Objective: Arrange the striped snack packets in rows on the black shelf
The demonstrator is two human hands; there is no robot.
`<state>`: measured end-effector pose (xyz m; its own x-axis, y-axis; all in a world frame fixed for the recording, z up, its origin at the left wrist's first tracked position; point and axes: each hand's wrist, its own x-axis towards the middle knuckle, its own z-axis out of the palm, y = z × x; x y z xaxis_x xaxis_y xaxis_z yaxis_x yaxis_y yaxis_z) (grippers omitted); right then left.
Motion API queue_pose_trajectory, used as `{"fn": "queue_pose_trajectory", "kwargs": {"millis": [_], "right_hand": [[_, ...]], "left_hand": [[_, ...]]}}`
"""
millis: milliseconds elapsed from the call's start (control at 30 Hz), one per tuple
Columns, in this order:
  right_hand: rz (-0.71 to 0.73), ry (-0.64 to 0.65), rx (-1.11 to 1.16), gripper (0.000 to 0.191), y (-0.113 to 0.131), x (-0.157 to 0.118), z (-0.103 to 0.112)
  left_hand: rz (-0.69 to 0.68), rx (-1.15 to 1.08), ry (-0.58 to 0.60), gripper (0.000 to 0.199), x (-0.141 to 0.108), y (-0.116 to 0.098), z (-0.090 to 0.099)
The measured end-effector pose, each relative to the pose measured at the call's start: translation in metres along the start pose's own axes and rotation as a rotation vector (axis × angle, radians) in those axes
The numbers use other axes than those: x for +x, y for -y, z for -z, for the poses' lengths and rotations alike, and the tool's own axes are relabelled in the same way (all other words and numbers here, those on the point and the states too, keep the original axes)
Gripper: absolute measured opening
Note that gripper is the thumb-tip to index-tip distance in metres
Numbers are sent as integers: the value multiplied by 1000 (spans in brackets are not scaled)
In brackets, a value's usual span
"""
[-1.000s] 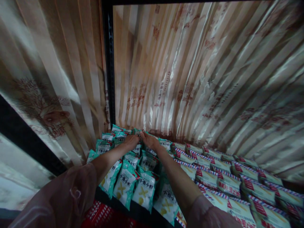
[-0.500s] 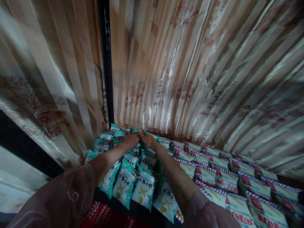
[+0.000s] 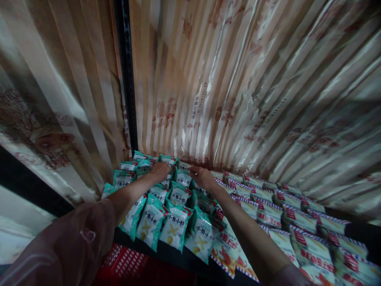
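Note:
Rows of teal and white snack bags (image 3: pixel 176 227) stand on a dark shelf. My left hand (image 3: pixel 161 171) reaches to the back rows and touches a teal bag (image 3: pixel 169 160) there; its fingertips are too small to read. My right hand (image 3: pixel 202 177) is at the right side of the back rows, with thumb and fingers slightly apart beside another teal bag (image 3: pixel 183 166). Nothing shows between those fingers.
Cream bags with red labels and striped edges (image 3: pixel 317 248) fill the shelf to the right. A red perforated basket (image 3: pixel 127 262) is below the front edge. Printed pleated sheeting (image 3: pixel 190 79) hangs behind, with a black upright post (image 3: pixel 126 71) at the corner.
My hands were together at the back row and are now apart, the right one further right. The view has shifted slightly, and more of the back teal bags shows between the hands.

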<state>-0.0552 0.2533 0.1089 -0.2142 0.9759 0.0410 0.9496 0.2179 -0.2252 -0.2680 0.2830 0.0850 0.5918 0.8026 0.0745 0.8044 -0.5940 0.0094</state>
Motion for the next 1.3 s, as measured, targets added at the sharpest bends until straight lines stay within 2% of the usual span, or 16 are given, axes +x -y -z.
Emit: {"fn": "queue_pose_trajectory", "kwargs": {"millis": [167,233,333,500,600,733,867,967,1100,1200,1300], "right_hand": [[-23,-95,-19,34,1,-8,3],[-65,-106,-43,35,6,-10,4],[-121,-89,-111,35,14,-13,5],[-77,-60,-47,35,17,-13,-5],[-13,-54,21,34,15,-8,-13],[-1,-72,90,33,14,-5,-19],[28,-102,168,33,12,-6,-20],[62,-105,201,35,9,-9,-18],[78,-66,239,37,6,-11,-13],[26,-89,220,32,0,-9,-6],[-129,-148,151,30,-6,-3,-1]], "left_hand": [[-23,-6,-134,25,0,-12,7],[-28,-45,-199,27,2,-16,6],[-62,-134,-233,33,7,-19,0],[-134,-185,-209,36,11,-21,-9],[-132,-173,-175,31,10,-20,-9],[-136,-165,-167,28,9,-16,-6],[-170,-185,-206,28,11,-18,-9],[-132,-192,-225,31,14,-24,-11],[-109,-180,-167,30,17,-30,-12],[-113,-162,-130,25,19,-30,-13],[-110,-159,-135,25,21,-28,-14]]}}
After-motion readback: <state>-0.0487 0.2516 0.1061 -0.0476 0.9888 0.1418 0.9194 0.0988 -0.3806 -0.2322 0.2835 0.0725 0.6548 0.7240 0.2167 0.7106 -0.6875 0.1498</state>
